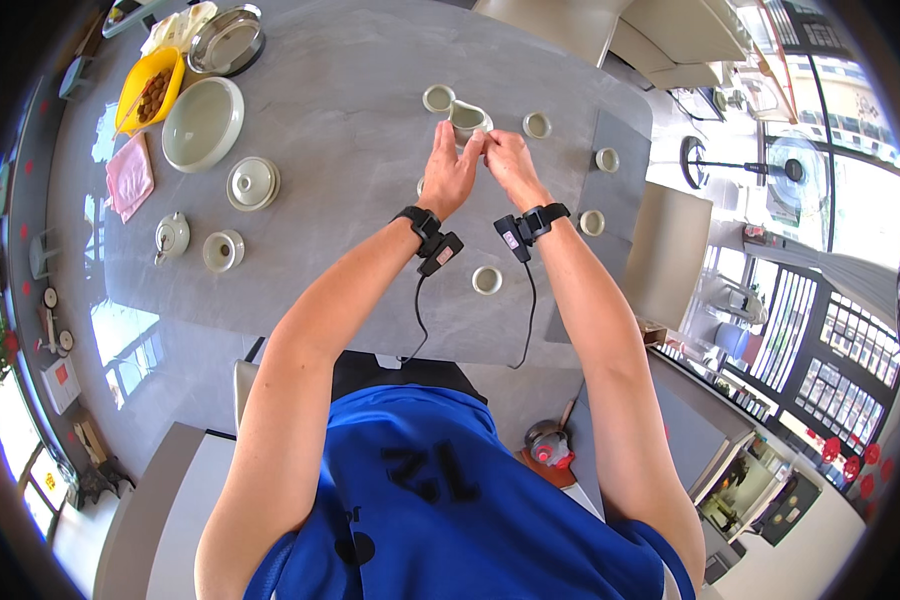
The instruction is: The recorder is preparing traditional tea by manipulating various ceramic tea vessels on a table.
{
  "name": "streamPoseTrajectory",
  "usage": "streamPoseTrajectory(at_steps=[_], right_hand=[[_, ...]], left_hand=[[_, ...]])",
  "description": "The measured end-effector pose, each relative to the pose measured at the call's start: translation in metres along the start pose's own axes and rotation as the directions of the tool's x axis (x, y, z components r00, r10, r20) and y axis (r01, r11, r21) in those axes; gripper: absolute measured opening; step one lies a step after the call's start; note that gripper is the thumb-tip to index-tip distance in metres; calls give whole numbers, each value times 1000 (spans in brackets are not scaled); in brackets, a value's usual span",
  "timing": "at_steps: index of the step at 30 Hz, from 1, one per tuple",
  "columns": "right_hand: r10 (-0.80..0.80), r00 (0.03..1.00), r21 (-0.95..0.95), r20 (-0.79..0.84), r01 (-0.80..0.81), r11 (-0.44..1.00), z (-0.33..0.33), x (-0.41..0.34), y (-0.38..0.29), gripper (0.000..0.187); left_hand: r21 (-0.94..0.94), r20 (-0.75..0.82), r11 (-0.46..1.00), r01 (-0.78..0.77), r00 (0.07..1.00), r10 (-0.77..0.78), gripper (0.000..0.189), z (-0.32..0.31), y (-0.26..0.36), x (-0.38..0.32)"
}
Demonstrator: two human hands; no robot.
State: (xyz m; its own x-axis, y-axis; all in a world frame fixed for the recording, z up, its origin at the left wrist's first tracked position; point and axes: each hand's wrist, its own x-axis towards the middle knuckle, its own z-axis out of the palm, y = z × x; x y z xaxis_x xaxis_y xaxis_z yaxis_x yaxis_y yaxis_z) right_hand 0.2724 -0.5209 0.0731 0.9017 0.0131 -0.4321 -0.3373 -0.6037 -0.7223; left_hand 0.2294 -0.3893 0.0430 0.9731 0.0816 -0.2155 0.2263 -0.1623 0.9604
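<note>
A small pale ceramic pitcher with a pouring lip [468, 117] is between my two hands, above the far middle of the grey table. Along its near left side lie the extended fingers and thumb of my left hand [448, 171]. My right hand [511, 163] has its fingers curled at the pitcher's right side, and what they cover there is hidden. One teacup [439, 98] stands close beyond the pitcher's left side, another [537, 125] to its right. Part of a further cup [421, 186] shows behind my left wrist.
More teacups stand at right [607, 160], [592, 222] and nearer me [487, 280]. At left are a teapot [172, 237], a wide-rimmed cup [223, 250], a lidded bowl [253, 184], a large bowl [203, 124], a pink cloth [130, 176], a yellow basket [173, 66] and a steel dish [226, 41].
</note>
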Motion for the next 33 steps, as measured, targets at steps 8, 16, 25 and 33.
streamPoseTrajectory(at_steps=[8,16,25,33], right_hand=[[-31,999,-149,-17,28,989,4,15,4,42],[128,987,441,95,-158,883,15,-78,1,35],[102,994,245,29,-106,964,45,-159,36,43],[-1,999,104,-37,5,995,58,-152,46,46]], left_hand=[[-140,127,986,87,989,-69,79,-19,19,1],[18,99,999,-29,995,27,81,-35,12,-57],[81,338,994,74,936,-98,76,-69,2,-144],[60,325,990,131,935,-143,78,-71,-1,-143]])
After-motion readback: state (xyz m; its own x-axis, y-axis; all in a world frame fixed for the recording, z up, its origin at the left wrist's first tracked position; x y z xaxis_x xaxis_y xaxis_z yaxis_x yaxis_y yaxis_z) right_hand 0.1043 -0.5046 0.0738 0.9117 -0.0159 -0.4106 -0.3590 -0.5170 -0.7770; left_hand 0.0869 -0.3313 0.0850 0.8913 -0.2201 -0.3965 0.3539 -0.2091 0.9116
